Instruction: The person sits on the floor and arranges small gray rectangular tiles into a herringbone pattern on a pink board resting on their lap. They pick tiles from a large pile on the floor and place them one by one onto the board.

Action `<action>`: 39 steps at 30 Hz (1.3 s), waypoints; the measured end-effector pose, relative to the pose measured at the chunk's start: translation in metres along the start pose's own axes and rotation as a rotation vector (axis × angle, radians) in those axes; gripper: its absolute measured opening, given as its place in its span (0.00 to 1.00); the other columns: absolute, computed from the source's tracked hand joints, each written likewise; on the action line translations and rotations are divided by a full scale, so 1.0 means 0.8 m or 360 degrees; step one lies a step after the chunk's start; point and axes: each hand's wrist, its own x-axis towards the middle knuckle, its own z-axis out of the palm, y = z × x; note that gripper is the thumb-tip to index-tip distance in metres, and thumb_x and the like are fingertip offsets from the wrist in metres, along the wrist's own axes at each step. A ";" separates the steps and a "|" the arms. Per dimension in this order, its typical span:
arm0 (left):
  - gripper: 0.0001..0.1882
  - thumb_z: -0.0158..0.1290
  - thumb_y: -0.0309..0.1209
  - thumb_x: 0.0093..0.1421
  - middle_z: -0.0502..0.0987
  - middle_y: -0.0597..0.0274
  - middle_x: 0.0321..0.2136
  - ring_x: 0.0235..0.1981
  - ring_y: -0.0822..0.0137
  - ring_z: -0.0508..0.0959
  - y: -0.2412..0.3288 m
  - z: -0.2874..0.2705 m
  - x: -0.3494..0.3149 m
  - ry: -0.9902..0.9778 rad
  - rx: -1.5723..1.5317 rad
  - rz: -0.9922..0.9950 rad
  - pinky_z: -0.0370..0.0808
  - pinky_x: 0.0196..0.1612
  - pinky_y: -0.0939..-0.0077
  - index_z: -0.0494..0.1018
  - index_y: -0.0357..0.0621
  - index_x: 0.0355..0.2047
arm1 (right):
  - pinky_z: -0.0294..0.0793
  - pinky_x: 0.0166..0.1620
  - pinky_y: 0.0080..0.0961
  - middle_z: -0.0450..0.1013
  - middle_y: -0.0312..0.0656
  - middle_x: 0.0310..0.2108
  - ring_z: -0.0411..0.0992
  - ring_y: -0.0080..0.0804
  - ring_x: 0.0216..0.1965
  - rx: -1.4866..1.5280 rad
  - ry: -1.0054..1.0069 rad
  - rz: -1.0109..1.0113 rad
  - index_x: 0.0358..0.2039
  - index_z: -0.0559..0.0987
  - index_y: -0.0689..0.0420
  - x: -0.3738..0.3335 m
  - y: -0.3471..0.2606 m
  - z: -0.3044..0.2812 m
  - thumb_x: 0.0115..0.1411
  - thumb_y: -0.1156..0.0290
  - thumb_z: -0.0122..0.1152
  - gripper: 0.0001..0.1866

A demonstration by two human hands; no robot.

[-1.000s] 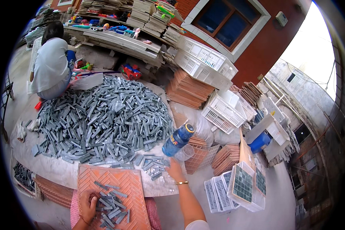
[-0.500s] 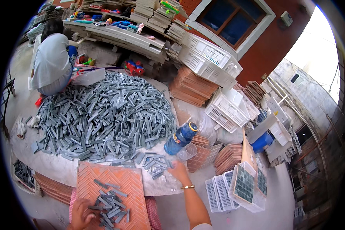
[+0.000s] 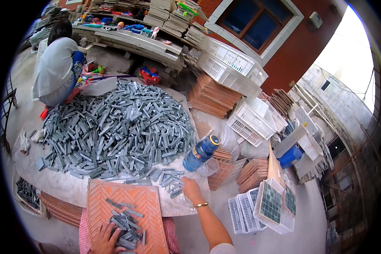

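An orange tray (image 3: 122, 192) with a herringbone pattern of grooves rests over my lap, carrying a loose heap of grey stone-like strips (image 3: 131, 220). My left hand (image 3: 106, 240) lies over the heap's left edge with fingers apart, touching strips without gripping any. To the right of the tray, my right hand (image 3: 192, 190), with a gold bangle at the wrist, is beside a small cluster of the same strips (image 3: 169, 178) on the pale sheet. Its fingers are bent together; whatever they hold is hidden. Beyond the cluster stand a blue bottle (image 3: 201, 153) and a clear cup (image 3: 208, 167).
A large mound of grey strips (image 3: 127, 127) covers the sheet ahead. Another person (image 3: 57, 72) crouches at its far left. White crates (image 3: 249, 120), stacked orange trays (image 3: 211, 97) and a basket with green tiled panels (image 3: 273, 205) stand on the right.
My left hand has moved right and down onto the strips on the tray, fingers spreading. My right hand has shifted slightly left, closer to the small cluster. The crouching person's arm has moved.
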 end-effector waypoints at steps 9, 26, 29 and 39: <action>0.39 0.60 0.30 0.46 0.57 0.39 0.60 0.61 0.39 0.57 -0.024 -0.011 -0.045 0.0156 -0.0097 -0.0191 0.57 0.63 0.50 0.59 0.36 0.59 | 0.74 0.42 0.39 0.74 0.49 0.34 0.73 0.48 0.39 -0.0399 0.0201 0.0052 0.36 0.77 0.60 0.007 -0.025 -0.048 0.49 0.74 0.63 0.12; 0.42 0.59 0.32 0.52 0.52 0.38 0.64 0.64 0.40 0.54 -0.020 0.034 -0.074 0.0110 0.0101 -0.0135 0.59 0.63 0.49 0.53 0.41 0.65 | 0.71 0.30 0.21 0.78 0.34 0.30 0.72 0.19 0.28 0.1417 -0.0271 0.0161 0.38 0.79 0.61 -0.036 -0.097 -0.008 0.60 0.65 0.61 0.12; 0.44 0.64 0.42 0.47 0.54 0.38 0.61 0.60 0.39 0.59 -0.029 0.051 -0.062 0.0260 0.0058 -0.0278 0.60 0.60 0.48 0.57 0.36 0.60 | 0.73 0.35 0.22 0.77 0.37 0.34 0.73 0.20 0.33 0.1485 -0.0612 -0.0093 0.41 0.77 0.60 -0.090 -0.181 -0.020 0.59 0.65 0.63 0.13; 0.27 0.53 0.41 0.54 0.63 0.44 0.49 0.48 0.47 0.67 0.001 -0.010 0.004 0.0572 -0.0713 -0.0471 0.63 0.54 0.60 0.64 0.34 0.47 | 0.69 0.48 0.37 0.72 0.45 0.42 0.68 0.46 0.46 0.0060 -0.0086 -0.0546 0.42 0.75 0.55 -0.056 -0.017 0.009 0.46 0.77 0.63 0.19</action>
